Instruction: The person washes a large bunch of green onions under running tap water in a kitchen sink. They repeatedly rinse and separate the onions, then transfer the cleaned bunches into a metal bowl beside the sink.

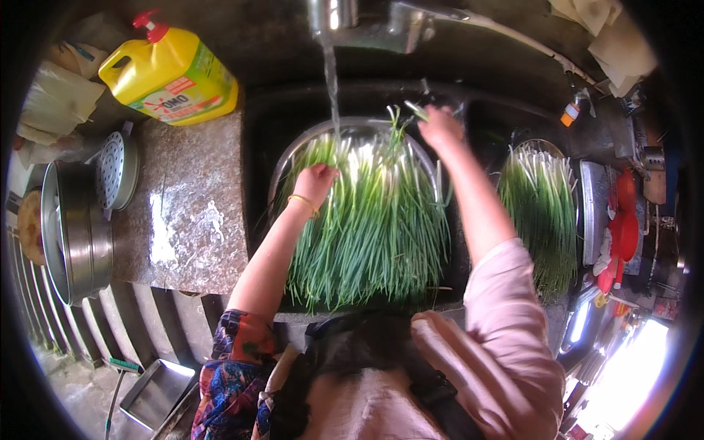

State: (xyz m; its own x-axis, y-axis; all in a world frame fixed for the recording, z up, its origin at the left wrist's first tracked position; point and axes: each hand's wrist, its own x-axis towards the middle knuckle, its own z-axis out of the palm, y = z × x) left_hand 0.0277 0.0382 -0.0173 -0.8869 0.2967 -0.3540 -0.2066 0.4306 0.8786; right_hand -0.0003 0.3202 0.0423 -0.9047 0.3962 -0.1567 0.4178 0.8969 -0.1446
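A thick spread of scallions [368, 231] fills a round metal basin [283, 157] in the dark sink, white ends away from me and green leaves hanging over the near rim. Water from above falls in a stream [330, 82] among the white ends. My left hand [316, 184] is at the left part of the scallions, fingers curled; whether it grips any stalk is hidden. Beyond the basin's far right rim, my right hand [441, 130], slightly blurred, holds a short pale scallion piece [416, 110]. A small green tuft [395, 129] sticks up at the basin's far side.
On the right, more scallions [536, 214] lie in a second basin [542, 146]. A yellow OMO jug [176, 82] stands on the wet stone counter [187, 220] at left, near a steamer insert [117, 169] and a large metal pot [85, 231]. Red utensils [624, 220] lie far right.
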